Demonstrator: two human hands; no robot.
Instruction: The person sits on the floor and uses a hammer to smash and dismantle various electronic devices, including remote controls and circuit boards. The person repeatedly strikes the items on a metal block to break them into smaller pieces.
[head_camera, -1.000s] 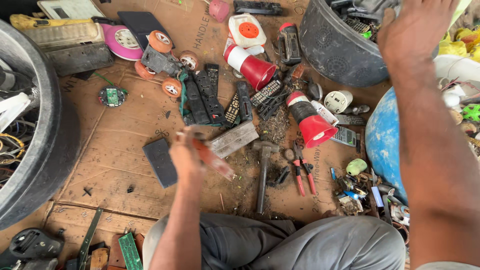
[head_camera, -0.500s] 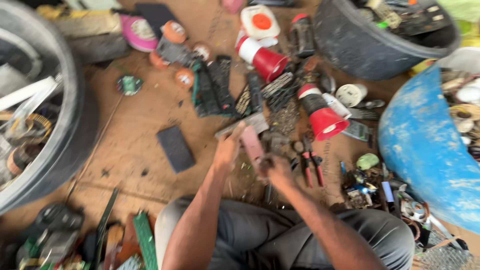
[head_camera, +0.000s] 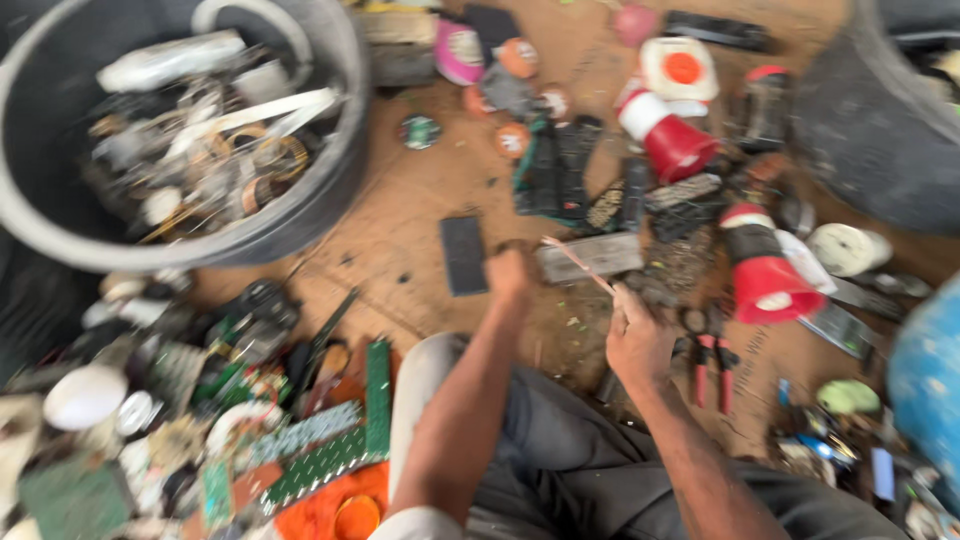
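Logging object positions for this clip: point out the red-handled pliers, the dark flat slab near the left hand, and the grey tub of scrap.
Red-handled pliers (head_camera: 712, 362), head view, on the red handles.
Dark flat slab (head_camera: 464, 254), head view, on its middle.
Grey tub (head_camera: 300, 215), head view, on its outer wall.

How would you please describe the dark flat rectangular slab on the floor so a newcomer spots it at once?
Start at the big grey round tub of scrap. Just right of it, on the brown floor, lies the dark flat rectangular slab, beside the left hand. Unlike the cluttered parts around, it lies alone, plain and smooth.
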